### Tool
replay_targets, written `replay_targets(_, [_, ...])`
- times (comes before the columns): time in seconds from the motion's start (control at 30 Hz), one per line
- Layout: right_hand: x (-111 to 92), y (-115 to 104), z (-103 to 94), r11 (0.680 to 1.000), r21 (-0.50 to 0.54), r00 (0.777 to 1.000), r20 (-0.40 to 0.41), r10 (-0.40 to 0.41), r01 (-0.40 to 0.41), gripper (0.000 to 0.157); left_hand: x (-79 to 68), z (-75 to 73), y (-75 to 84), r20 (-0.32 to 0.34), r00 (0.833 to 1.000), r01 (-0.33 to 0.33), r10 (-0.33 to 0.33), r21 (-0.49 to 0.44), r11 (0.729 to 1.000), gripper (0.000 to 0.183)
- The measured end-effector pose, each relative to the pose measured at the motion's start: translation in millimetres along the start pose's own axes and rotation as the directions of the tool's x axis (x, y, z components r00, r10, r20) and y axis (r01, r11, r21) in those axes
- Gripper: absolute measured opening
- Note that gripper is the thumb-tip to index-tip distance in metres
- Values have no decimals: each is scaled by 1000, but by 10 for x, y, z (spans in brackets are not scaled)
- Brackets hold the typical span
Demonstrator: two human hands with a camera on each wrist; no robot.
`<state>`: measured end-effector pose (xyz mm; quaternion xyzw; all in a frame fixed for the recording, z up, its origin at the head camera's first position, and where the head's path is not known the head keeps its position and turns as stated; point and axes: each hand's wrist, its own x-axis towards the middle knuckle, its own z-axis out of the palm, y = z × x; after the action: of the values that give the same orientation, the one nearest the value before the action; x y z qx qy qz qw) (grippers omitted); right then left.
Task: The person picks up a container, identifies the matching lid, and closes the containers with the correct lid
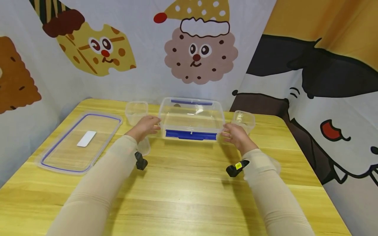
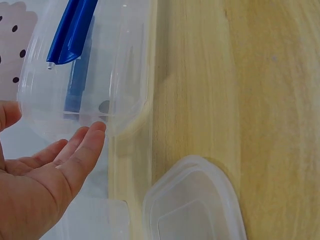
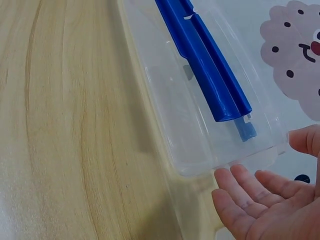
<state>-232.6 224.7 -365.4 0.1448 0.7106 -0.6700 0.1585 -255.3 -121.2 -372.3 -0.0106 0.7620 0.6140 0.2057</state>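
A large clear container [image 1: 192,123] with blue clips [image 1: 191,134] stands near the table's back edge, its lid off. At its left end is my left hand [image 1: 144,127], fingers nearly straight by the side wall and thumb near the rim. My right hand [image 1: 237,134] is at the opposite end in much the same way, its fingers [image 3: 240,185] extended against or just beside the wall. Contact is hard to make out in the wrist views. Neither hand curls round the container.
A large clear lid [image 1: 71,157] with a blue seal and a white label [image 1: 86,138] lies at left. Small clear containers stand behind my left hand [image 1: 136,109] and right hand [image 1: 243,118]. A small lid [image 2: 195,200] lies near my left wrist; another [image 1: 276,165] is partly hidden by my right sleeve.
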Motion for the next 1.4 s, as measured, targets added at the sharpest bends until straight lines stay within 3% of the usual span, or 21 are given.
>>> replay_targets(0.47, [-51, 14, 1, 999, 32, 1000, -25, 13, -12, 56, -63, -11, -28, 22, 1000, -7, 8, -60, 998, 46])
replay_targets(0.8, [-218, -8, -22, 999, 34, 1000, 2, -27, 27, 56, -211, 7, 32, 28, 1000, 10, -8, -62, 998, 51])
replay_targets(1.4, [-527, 60, -10, 997, 15, 997, -42, -69, 70, 50, -427, 80, 16, -6, 1000, -16, 15, -81, 997, 56])
